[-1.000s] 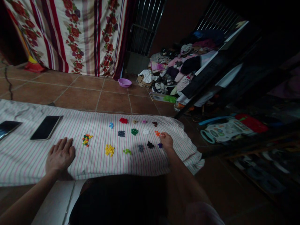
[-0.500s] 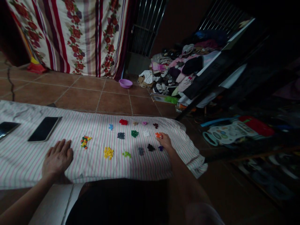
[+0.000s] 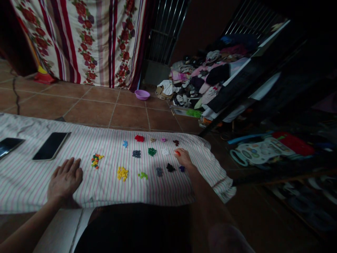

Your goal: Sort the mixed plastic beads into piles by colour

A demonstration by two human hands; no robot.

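Observation:
My left hand [image 3: 65, 178] lies flat on the striped cloth [image 3: 105, 193], fingers stretched out and holding nothing. Beside it is a mixed pile of orange, green and yellow pieces [image 3: 96, 161]. At the right, the fingers of my right hand [image 3: 185, 157] are curled over small orange pieces [image 3: 177, 153], which they partly hide. Around that hand are piles of white pieces [image 3: 165, 151], brown pieces [image 3: 176, 142], purple pieces [image 3: 182, 169] and black pieces [image 3: 170, 167]. The pieces are too small to name exactly.
Other piles include yellow [image 3: 122, 173], lime green [image 3: 143, 175], dark green [image 3: 152, 151] and red [image 3: 139, 138]. Two phones, one a black-screened phone [image 3: 51, 146], lie at the left. Beyond are a purple basin [image 3: 142, 95] and heaped clothes [image 3: 200, 75].
My right hand has shifted slightly left over the orange pile, covering more of it. My left hand stays where it was. The whole view has moved slightly.

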